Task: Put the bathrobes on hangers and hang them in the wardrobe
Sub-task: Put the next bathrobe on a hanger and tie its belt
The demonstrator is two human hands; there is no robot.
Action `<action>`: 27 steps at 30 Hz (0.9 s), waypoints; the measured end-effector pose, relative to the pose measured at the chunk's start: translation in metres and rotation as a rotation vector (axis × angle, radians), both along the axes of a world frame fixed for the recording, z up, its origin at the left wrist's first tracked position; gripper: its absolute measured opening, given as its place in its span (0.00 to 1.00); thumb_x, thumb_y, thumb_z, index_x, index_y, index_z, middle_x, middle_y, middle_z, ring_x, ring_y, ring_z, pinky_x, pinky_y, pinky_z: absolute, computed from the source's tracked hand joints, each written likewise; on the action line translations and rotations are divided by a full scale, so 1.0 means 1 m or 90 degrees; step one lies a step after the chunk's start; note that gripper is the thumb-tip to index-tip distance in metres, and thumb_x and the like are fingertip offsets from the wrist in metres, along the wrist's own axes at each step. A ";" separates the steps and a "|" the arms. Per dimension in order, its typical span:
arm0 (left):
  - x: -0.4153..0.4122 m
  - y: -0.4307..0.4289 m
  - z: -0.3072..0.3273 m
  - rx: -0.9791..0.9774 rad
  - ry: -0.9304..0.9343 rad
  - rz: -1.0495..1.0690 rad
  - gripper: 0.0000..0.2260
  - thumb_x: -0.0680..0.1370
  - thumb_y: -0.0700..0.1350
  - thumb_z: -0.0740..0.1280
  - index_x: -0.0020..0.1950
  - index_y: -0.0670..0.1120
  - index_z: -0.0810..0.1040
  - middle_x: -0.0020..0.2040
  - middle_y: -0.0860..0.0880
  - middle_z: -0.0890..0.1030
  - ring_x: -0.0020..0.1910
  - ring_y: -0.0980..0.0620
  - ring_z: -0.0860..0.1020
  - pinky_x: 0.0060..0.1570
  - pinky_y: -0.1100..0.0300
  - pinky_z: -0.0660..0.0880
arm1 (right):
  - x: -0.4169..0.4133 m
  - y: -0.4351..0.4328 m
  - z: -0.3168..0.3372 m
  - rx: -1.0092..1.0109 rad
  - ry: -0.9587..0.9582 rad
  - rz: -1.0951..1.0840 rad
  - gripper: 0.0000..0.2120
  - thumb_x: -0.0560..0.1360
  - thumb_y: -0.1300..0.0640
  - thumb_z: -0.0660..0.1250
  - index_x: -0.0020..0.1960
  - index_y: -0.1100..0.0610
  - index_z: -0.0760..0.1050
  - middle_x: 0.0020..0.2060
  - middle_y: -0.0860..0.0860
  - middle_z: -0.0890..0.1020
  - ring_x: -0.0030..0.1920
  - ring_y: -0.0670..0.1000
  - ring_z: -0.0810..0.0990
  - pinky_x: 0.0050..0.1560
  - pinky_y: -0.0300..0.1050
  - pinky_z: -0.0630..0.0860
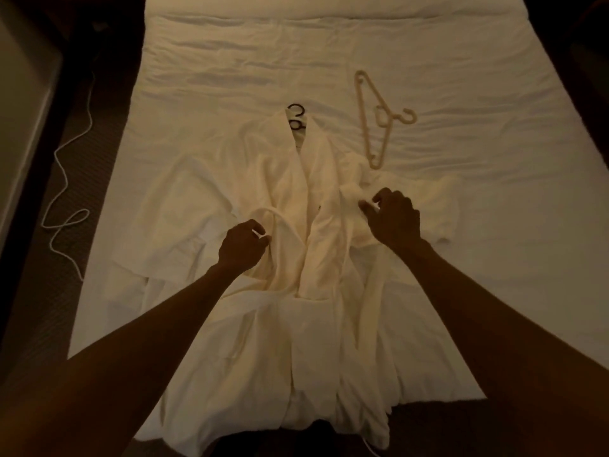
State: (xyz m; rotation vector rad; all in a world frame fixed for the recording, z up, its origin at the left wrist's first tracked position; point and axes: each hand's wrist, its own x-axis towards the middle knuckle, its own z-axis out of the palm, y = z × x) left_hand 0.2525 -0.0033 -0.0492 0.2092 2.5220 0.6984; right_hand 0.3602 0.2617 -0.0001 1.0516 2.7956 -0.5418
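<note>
While the white bathrobe (286,192) lies spread front-up on the bed (461,94), collar toward the far end and hem hanging over the near edge, the person's left hand (242,247) pinches a loop of the belt (273,211) between curled fingers and thumb. The right hand (393,216) curls its fingertips onto a bunched fold of the robe. A black hanger (295,126) shows at the collar. A cream hanger (390,120) lies just beside the robe on the sheet.

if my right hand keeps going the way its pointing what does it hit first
The right hand points up and left, so it would first meet the bunched fold of the bathrobe directly ahead; depth is unclear, and it may already touch it. The cream hanger lies off that line.
</note>
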 end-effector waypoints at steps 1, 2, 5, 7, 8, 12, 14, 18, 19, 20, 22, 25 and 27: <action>0.003 0.002 -0.002 0.006 -0.003 0.003 0.10 0.78 0.50 0.70 0.55 0.47 0.79 0.46 0.52 0.78 0.52 0.49 0.78 0.51 0.55 0.74 | 0.010 -0.006 -0.008 0.002 0.016 -0.013 0.24 0.78 0.41 0.61 0.64 0.57 0.69 0.60 0.58 0.74 0.61 0.60 0.73 0.58 0.57 0.71; 0.005 0.004 -0.004 0.014 -0.003 0.007 0.09 0.78 0.50 0.69 0.54 0.47 0.79 0.46 0.51 0.79 0.51 0.48 0.78 0.51 0.55 0.74 | 0.019 -0.012 -0.015 0.002 0.047 -0.029 0.23 0.78 0.42 0.62 0.65 0.58 0.68 0.61 0.58 0.73 0.61 0.59 0.73 0.57 0.56 0.72; 0.012 0.011 -0.012 0.034 -0.009 0.031 0.11 0.79 0.52 0.68 0.54 0.45 0.80 0.48 0.49 0.82 0.47 0.50 0.79 0.47 0.58 0.71 | 0.039 -0.030 -0.035 -0.071 0.118 -0.117 0.18 0.78 0.44 0.64 0.58 0.58 0.70 0.54 0.56 0.76 0.54 0.58 0.77 0.51 0.52 0.73; 0.017 0.019 -0.019 0.057 -0.022 0.033 0.16 0.80 0.55 0.65 0.53 0.43 0.81 0.48 0.48 0.84 0.47 0.50 0.80 0.48 0.56 0.73 | 0.044 -0.040 -0.050 -0.202 0.040 -0.205 0.22 0.78 0.40 0.61 0.56 0.59 0.73 0.53 0.57 0.79 0.54 0.60 0.78 0.52 0.50 0.72; 0.019 0.024 -0.020 0.074 -0.026 0.041 0.18 0.80 0.56 0.64 0.52 0.42 0.82 0.47 0.47 0.84 0.47 0.48 0.81 0.50 0.54 0.75 | 0.045 -0.044 -0.060 -0.269 -0.008 -0.226 0.26 0.77 0.37 0.59 0.57 0.60 0.74 0.55 0.58 0.80 0.57 0.60 0.78 0.53 0.49 0.72; 0.035 0.052 -0.019 0.092 -0.080 0.070 0.24 0.80 0.59 0.63 0.43 0.38 0.81 0.40 0.43 0.82 0.40 0.47 0.79 0.48 0.54 0.74 | 0.041 -0.061 -0.079 -0.523 0.015 -0.318 0.36 0.74 0.32 0.60 0.65 0.62 0.71 0.59 0.55 0.78 0.58 0.56 0.76 0.58 0.50 0.74; 0.042 0.062 -0.024 0.075 -0.141 0.050 0.22 0.79 0.58 0.66 0.48 0.38 0.83 0.45 0.42 0.83 0.46 0.44 0.81 0.49 0.55 0.74 | 0.033 -0.065 -0.079 -0.611 0.076 -0.377 0.26 0.76 0.37 0.63 0.57 0.60 0.74 0.47 0.50 0.79 0.47 0.51 0.76 0.53 0.48 0.74; 0.044 0.069 -0.026 0.118 -0.185 0.132 0.15 0.78 0.52 0.68 0.57 0.42 0.82 0.55 0.44 0.83 0.56 0.44 0.80 0.56 0.56 0.75 | 0.021 -0.061 -0.067 -0.666 0.171 -0.472 0.17 0.72 0.44 0.73 0.49 0.57 0.77 0.44 0.51 0.81 0.41 0.49 0.78 0.48 0.48 0.77; 0.042 0.069 -0.022 0.136 -0.177 0.161 0.15 0.79 0.51 0.67 0.59 0.43 0.82 0.56 0.44 0.82 0.56 0.44 0.79 0.55 0.57 0.74 | 0.019 -0.061 -0.063 -0.662 0.186 -0.481 0.16 0.71 0.44 0.74 0.47 0.57 0.79 0.43 0.51 0.82 0.42 0.51 0.80 0.47 0.48 0.78; 0.039 0.069 -0.016 0.155 -0.171 0.190 0.14 0.80 0.50 0.65 0.60 0.43 0.81 0.58 0.44 0.81 0.56 0.44 0.79 0.55 0.56 0.74 | 0.015 -0.059 -0.057 -0.654 0.207 -0.476 0.14 0.72 0.45 0.74 0.45 0.57 0.80 0.41 0.51 0.83 0.42 0.52 0.81 0.47 0.48 0.79; 0.030 0.065 0.000 0.239 -0.188 0.256 0.12 0.82 0.48 0.62 0.60 0.43 0.78 0.57 0.44 0.81 0.50 0.46 0.79 0.48 0.55 0.76 | 0.006 -0.054 -0.040 -0.666 0.299 -0.455 0.11 0.74 0.48 0.72 0.47 0.57 0.81 0.38 0.50 0.84 0.40 0.51 0.82 0.44 0.47 0.79; 0.010 0.052 0.035 0.397 -0.248 0.342 0.12 0.84 0.45 0.57 0.61 0.39 0.74 0.46 0.41 0.83 0.38 0.46 0.81 0.37 0.57 0.77 | -0.009 -0.044 0.001 -0.768 0.451 -0.485 0.17 0.75 0.54 0.72 0.60 0.61 0.76 0.43 0.54 0.85 0.38 0.51 0.84 0.41 0.46 0.82; -0.003 0.041 0.063 0.425 -0.243 0.354 0.11 0.83 0.45 0.61 0.56 0.39 0.77 0.41 0.41 0.83 0.36 0.45 0.81 0.38 0.55 0.78 | -0.016 -0.039 0.031 -0.818 0.508 -0.493 0.20 0.75 0.58 0.72 0.63 0.63 0.72 0.48 0.57 0.84 0.44 0.54 0.85 0.43 0.48 0.83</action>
